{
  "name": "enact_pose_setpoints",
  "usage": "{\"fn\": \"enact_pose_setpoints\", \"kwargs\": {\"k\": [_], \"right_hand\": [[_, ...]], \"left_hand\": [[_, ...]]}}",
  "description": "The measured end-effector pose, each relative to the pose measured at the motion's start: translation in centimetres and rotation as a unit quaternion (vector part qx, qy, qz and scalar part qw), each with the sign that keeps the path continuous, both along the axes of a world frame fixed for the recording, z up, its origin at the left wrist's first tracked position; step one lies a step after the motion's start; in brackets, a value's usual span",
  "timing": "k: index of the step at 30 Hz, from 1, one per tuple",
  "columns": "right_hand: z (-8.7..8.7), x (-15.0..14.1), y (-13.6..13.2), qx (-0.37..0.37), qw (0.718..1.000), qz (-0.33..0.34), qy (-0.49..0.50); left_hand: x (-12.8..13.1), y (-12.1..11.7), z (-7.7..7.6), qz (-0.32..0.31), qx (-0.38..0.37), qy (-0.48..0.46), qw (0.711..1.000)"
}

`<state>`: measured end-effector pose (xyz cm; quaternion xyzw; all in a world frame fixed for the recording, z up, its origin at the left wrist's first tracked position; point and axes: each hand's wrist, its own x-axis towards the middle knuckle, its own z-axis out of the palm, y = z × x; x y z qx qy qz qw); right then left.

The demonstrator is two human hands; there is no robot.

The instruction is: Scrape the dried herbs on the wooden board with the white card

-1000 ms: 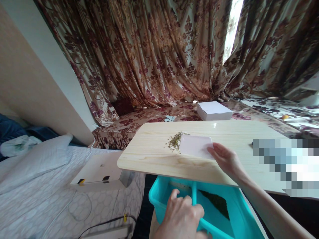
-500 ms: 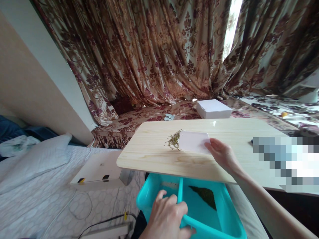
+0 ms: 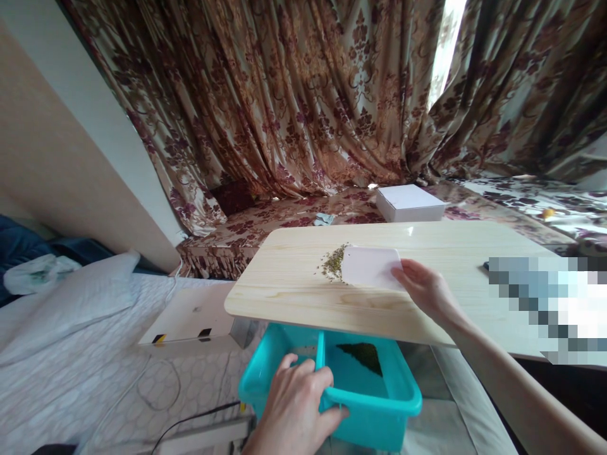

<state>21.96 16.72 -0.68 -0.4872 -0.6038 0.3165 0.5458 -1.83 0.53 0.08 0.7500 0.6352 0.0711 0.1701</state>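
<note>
My right hand (image 3: 424, 287) grips one end of a flat white plastic tray (image 3: 372, 265) on the light wooden table (image 3: 294, 294). Against the tray's left edge lies a loose heap of small green-brown grains (image 3: 333, 263). Below the table's front edge, my left hand (image 3: 301, 401) is closed over the near rim of a turquoise bin (image 3: 370, 395), beside its divider. Dark green grains (image 3: 364, 357) fill a corner of the bin's right compartment. A few specks lie in the left one, partly hidden by my fingers.
A white box (image 3: 410, 201) and a light blue cloth (image 3: 324, 218) are on the floral-covered ledge behind the table. At the right, a blurred-out object (image 3: 545, 297) rests on the tabletop. A low white box (image 3: 190, 316) and cables lie on the bed to the left.
My left hand has shifted left with the turquoise bin, whose front right corner now shows. The right hand and tray have stayed almost in place beside the grains.
</note>
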Motion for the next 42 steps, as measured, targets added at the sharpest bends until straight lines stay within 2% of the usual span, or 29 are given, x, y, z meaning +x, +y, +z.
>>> {"fn": "enact_pose_setpoints", "kwargs": {"k": [13, 29, 34, 39, 40, 42], "right_hand": [[0.1, 1.1, -1.1, -0.012, 1.0, -0.013, -0.006], [-0.4, 0.9, -1.1, -0.028, 1.0, 0.009, 0.009], [-0.8, 1.1, -1.9, -0.043, 0.999, 0.014, 0.006], [0.2, 1.9, -3.8, -0.104, 0.99, 0.097, -0.013], [0.5, 2.0, -4.1, -0.115, 0.988, 0.105, -0.011], [1.2, 2.1, -4.2, -0.117, 0.99, 0.076, 0.006]], "left_hand": [[-0.2, 0.1, -0.4, -0.012, 0.036, -0.017, 0.999], [-0.2, 0.2, -0.1, -0.013, 0.035, -0.011, 0.999], [-0.3, 0.3, 0.0, -0.013, 0.037, -0.023, 0.999], [-0.4, 0.3, -0.3, -0.01, 0.036, -0.038, 0.999], [-0.4, 0.3, -0.4, -0.009, 0.035, -0.041, 0.998], [-0.4, 0.3, -0.5, -0.009, 0.034, -0.046, 0.998]]}}
